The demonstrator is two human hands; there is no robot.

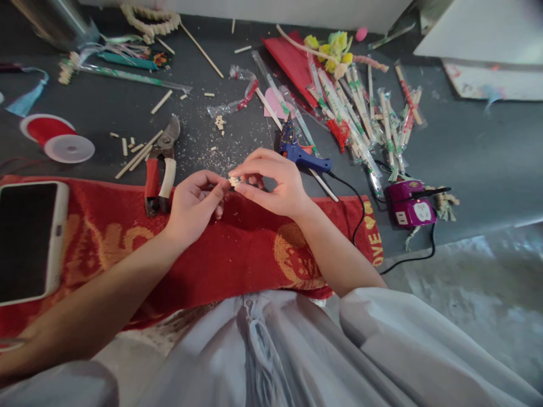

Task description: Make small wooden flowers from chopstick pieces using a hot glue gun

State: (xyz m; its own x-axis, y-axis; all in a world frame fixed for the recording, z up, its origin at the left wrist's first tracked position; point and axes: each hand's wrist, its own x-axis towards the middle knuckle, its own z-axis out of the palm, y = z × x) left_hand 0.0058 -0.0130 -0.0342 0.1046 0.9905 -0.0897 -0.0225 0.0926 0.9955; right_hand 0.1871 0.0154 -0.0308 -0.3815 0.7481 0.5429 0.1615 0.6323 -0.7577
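Between my fingertips is a small cluster of pale cut stick pieces (234, 181), partly covered by the fingers. My left hand (195, 200) pinches its left side with thumb and forefinger. My right hand (274, 182) grips the other side between thumb and fingertips. Both hands are over the far edge of a red towel (250, 243). Left of my left hand lie pruning shears (163, 161) with one red and one white handle. A blue glue gun (303, 154) rests just beyond my right hand. Another little cluster of pieces (219, 123) sits among crumbs on the grey table.
A phone (27, 240) lies on the towel at left, below a spool of red thread (53, 135). Wrapped chopsticks (352, 110) are heaped at right. A purple power socket (409, 203) with black cables stands at the table's right front. Loose sticks (142, 152) lie near the shears.
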